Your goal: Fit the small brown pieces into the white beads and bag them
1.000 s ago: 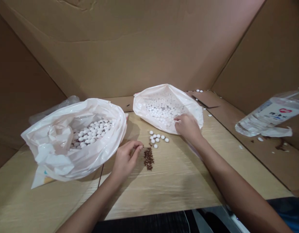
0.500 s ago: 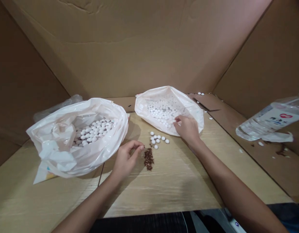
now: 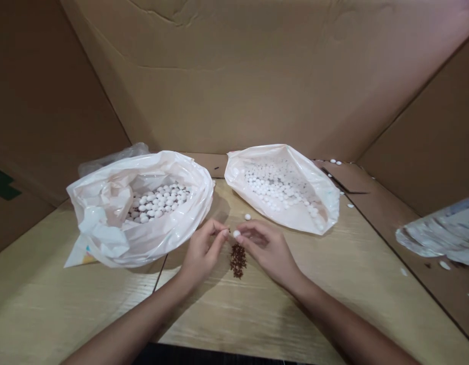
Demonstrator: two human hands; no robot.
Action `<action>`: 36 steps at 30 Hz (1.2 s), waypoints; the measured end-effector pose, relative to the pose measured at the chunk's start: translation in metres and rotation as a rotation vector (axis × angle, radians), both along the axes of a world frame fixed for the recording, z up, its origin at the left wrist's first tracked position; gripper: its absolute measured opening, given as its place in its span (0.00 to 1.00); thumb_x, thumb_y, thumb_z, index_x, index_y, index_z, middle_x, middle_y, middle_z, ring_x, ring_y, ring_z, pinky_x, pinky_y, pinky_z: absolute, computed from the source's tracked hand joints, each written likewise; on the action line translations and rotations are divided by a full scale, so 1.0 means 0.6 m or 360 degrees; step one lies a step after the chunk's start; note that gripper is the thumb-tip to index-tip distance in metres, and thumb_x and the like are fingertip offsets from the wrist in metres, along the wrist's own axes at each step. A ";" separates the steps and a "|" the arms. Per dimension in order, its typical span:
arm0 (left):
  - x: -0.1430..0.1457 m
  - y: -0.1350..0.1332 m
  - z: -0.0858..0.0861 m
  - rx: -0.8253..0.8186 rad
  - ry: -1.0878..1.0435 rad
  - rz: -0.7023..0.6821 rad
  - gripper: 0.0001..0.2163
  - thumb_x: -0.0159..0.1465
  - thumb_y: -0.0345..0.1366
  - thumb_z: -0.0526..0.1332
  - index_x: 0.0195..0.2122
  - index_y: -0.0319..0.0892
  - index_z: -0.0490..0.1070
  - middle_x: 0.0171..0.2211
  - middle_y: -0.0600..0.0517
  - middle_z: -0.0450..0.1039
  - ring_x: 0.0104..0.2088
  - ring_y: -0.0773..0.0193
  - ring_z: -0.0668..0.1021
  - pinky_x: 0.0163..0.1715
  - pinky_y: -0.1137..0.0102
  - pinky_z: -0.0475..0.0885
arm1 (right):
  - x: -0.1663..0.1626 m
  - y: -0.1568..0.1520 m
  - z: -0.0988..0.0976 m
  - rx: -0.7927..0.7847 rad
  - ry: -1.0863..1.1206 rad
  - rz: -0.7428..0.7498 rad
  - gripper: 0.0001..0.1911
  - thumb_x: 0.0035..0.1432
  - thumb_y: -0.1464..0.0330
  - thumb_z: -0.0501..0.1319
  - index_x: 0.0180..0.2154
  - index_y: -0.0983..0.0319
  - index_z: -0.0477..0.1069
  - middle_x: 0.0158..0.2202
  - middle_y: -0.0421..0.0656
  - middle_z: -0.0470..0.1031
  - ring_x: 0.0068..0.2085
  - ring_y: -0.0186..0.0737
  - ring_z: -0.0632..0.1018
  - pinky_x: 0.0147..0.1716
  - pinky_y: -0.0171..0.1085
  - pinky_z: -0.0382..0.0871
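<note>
My left hand [image 3: 204, 249] is closed in a pinch on a small dark brown piece [image 3: 229, 230], too tiny to name exactly. Facing it, thumb and forefinger of my right hand [image 3: 270, 249] grip a small white ball [image 3: 237, 233]. The two fingertips are a short gap apart. Just below them on the table lies a little heap of brown pieces [image 3: 238, 262]. One loose white ball [image 3: 247, 217] shows behind my right fingers, which hide the spot around it.
A crumpled white plastic bag [image 3: 105, 248] on the left holds many white balls with dark bits. Another open white bag [image 3: 325, 215] at back right holds more white balls. Cardboard walls [image 3: 234, 101] surround the table [image 3: 219, 314]. A clear bottle [image 3: 439, 230] is at far right.
My right hand has left the right-hand bag and moved left and toward me, now pinching a white ball beside my left fingertips. The view has shifted slightly.
</note>
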State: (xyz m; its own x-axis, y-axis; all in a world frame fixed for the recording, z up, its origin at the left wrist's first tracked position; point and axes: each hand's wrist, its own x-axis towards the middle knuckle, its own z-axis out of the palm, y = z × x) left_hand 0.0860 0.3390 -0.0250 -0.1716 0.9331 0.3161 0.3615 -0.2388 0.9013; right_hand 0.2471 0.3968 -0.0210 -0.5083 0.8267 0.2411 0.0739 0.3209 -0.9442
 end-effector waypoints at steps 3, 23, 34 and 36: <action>-0.001 -0.002 -0.005 0.0051 0.0063 -0.0001 0.07 0.67 0.35 0.55 0.33 0.40 0.67 0.29 0.53 0.71 0.30 0.67 0.74 0.33 0.73 0.68 | -0.004 0.000 -0.006 -0.0388 0.0168 0.0064 0.09 0.52 0.63 0.67 0.35 0.60 0.75 0.35 0.43 0.79 0.37 0.40 0.80 0.38 0.38 0.75; 0.001 -0.007 -0.003 0.0209 0.0304 -0.0065 0.05 0.67 0.30 0.56 0.34 0.40 0.69 0.28 0.53 0.72 0.30 0.68 0.74 0.32 0.74 0.69 | -0.008 -0.004 0.000 -0.0833 0.0336 -0.0033 0.11 0.43 0.62 0.73 0.28 0.60 0.78 0.30 0.41 0.80 0.33 0.39 0.80 0.37 0.39 0.74; 0.004 -0.009 0.003 0.0155 0.0307 -0.0115 0.06 0.67 0.31 0.56 0.33 0.40 0.70 0.27 0.54 0.71 0.28 0.68 0.73 0.30 0.74 0.67 | -0.007 -0.003 -0.003 -0.0845 0.0372 -0.0064 0.11 0.42 0.61 0.73 0.27 0.59 0.78 0.29 0.41 0.80 0.32 0.39 0.80 0.37 0.39 0.73; 0.004 -0.010 0.004 0.0148 0.0308 -0.0126 0.06 0.66 0.31 0.57 0.33 0.40 0.70 0.27 0.54 0.71 0.28 0.68 0.72 0.30 0.74 0.66 | -0.006 -0.002 -0.003 -0.0838 0.0364 -0.0064 0.11 0.42 0.60 0.73 0.27 0.59 0.78 0.29 0.41 0.80 0.32 0.39 0.80 0.37 0.39 0.74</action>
